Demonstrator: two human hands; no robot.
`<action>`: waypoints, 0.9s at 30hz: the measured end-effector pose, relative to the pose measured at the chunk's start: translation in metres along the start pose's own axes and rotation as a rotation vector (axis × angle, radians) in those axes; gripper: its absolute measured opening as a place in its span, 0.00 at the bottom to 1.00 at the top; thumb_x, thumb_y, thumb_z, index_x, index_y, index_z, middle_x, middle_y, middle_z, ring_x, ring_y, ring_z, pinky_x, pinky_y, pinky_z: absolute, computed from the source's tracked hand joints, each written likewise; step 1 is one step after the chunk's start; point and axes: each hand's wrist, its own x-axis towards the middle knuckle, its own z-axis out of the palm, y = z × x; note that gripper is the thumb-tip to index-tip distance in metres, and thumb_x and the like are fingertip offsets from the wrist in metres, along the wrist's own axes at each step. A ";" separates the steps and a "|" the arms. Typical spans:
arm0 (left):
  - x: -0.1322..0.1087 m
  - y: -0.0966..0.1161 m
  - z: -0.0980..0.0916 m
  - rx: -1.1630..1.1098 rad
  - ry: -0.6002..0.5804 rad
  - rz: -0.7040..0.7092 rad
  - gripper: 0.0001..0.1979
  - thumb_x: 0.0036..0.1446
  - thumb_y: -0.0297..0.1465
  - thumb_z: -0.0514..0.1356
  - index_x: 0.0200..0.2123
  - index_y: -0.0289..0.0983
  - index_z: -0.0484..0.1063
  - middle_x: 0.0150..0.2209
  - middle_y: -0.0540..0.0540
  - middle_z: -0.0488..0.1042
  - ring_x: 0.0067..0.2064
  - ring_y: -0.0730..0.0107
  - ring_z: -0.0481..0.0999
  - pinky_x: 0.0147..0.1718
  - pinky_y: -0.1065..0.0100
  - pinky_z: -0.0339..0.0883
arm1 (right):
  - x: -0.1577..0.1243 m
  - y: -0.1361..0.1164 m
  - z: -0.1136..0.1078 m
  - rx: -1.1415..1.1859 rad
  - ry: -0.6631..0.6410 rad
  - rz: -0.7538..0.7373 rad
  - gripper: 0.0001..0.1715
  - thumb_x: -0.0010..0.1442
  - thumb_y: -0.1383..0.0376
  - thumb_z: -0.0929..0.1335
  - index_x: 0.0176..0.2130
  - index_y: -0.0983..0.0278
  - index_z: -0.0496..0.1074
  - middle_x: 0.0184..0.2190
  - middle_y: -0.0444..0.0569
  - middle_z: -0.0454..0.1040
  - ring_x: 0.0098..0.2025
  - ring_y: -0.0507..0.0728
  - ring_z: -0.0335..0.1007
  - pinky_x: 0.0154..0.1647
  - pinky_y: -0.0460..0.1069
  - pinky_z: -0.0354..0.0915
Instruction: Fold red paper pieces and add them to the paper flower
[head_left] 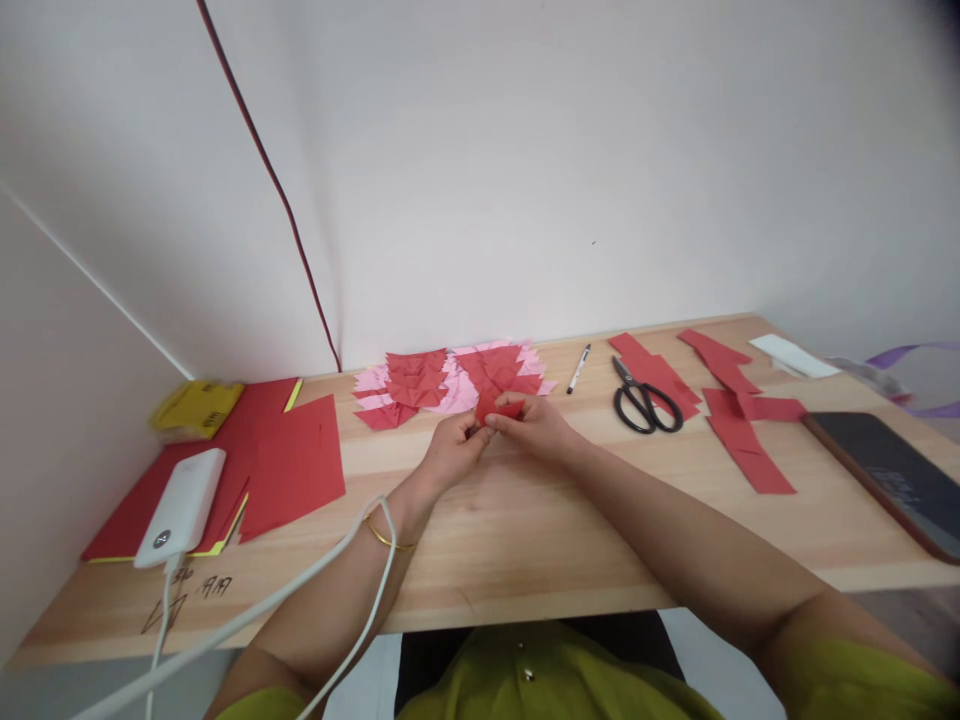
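Observation:
Both hands meet at the middle of the wooden table, pinching one small folded red paper piece. My left hand grips its left side with closed fingers; a thin gold bangle sits on that wrist. From the right, my right hand pinches the piece's other side. Just behind the hands lies a pile of folded red and pink paper pieces.
Red paper sheets and a white power bank with its cable lie at the left, a yellow packet behind them. At the right are a pen, black scissors, red paper strips and a dark tablet.

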 end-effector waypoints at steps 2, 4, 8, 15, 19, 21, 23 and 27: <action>0.000 -0.001 0.000 -0.007 -0.024 -0.010 0.13 0.52 0.38 0.57 0.23 0.35 0.64 0.18 0.54 0.59 0.21 0.78 0.56 0.19 0.74 0.49 | 0.000 0.001 0.000 0.002 0.008 0.011 0.16 0.54 0.53 0.67 0.27 0.64 0.69 0.25 0.43 0.68 0.29 0.51 0.63 0.32 0.46 0.59; 0.000 -0.001 0.001 -0.025 -0.036 -0.028 0.12 0.52 0.37 0.57 0.24 0.35 0.64 0.18 0.54 0.61 0.21 0.78 0.57 0.20 0.74 0.50 | 0.001 0.003 -0.001 0.009 0.018 0.029 0.20 0.57 0.51 0.65 0.25 0.65 0.68 0.22 0.42 0.66 0.26 0.50 0.61 0.30 0.46 0.58; 0.000 -0.003 0.001 -0.105 -0.028 -0.072 0.12 0.52 0.38 0.57 0.26 0.34 0.65 0.20 0.53 0.64 0.21 0.79 0.59 0.20 0.74 0.52 | 0.001 0.004 -0.002 0.070 0.074 0.092 0.25 0.59 0.48 0.60 0.28 0.64 0.69 0.23 0.42 0.67 0.26 0.50 0.61 0.29 0.46 0.58; 0.002 -0.003 0.000 -0.291 0.003 -0.124 0.13 0.49 0.37 0.61 0.24 0.33 0.66 0.21 0.51 0.67 0.24 0.78 0.64 0.25 0.73 0.59 | 0.001 0.003 -0.001 0.204 0.038 0.086 0.16 0.49 0.54 0.71 0.30 0.64 0.69 0.24 0.41 0.67 0.28 0.50 0.63 0.32 0.46 0.60; 0.000 0.003 -0.003 -0.741 -0.194 -0.278 0.12 0.47 0.35 0.64 0.31 0.32 0.70 0.27 0.48 0.70 0.27 0.75 0.68 0.31 0.68 0.66 | 0.001 0.003 -0.001 0.491 0.034 0.141 0.14 0.49 0.57 0.72 0.30 0.63 0.68 0.24 0.41 0.69 0.27 0.50 0.65 0.33 0.48 0.63; -0.002 0.007 -0.005 -0.899 -0.305 -0.384 0.14 0.50 0.38 0.62 0.34 0.31 0.72 0.29 0.45 0.70 0.27 0.75 0.69 0.30 0.66 0.67 | 0.000 0.002 -0.001 0.619 -0.014 0.151 0.13 0.50 0.58 0.72 0.31 0.62 0.67 0.24 0.41 0.70 0.27 0.51 0.67 0.33 0.49 0.64; -0.004 0.010 -0.007 -0.983 -0.376 -0.456 0.17 0.52 0.40 0.60 0.34 0.30 0.72 0.29 0.44 0.70 0.26 0.75 0.68 0.28 0.67 0.68 | -0.001 0.000 -0.001 0.670 -0.094 0.154 0.13 0.51 0.58 0.72 0.31 0.63 0.67 0.23 0.41 0.69 0.26 0.51 0.67 0.32 0.49 0.64; -0.006 0.013 -0.008 -1.027 -0.428 -0.499 0.12 0.51 0.35 0.62 0.31 0.31 0.71 0.25 0.48 0.67 0.22 0.80 0.65 0.26 0.70 0.66 | -0.005 -0.005 0.000 0.655 -0.197 0.171 0.13 0.52 0.58 0.71 0.31 0.64 0.67 0.23 0.42 0.69 0.26 0.51 0.68 0.32 0.49 0.64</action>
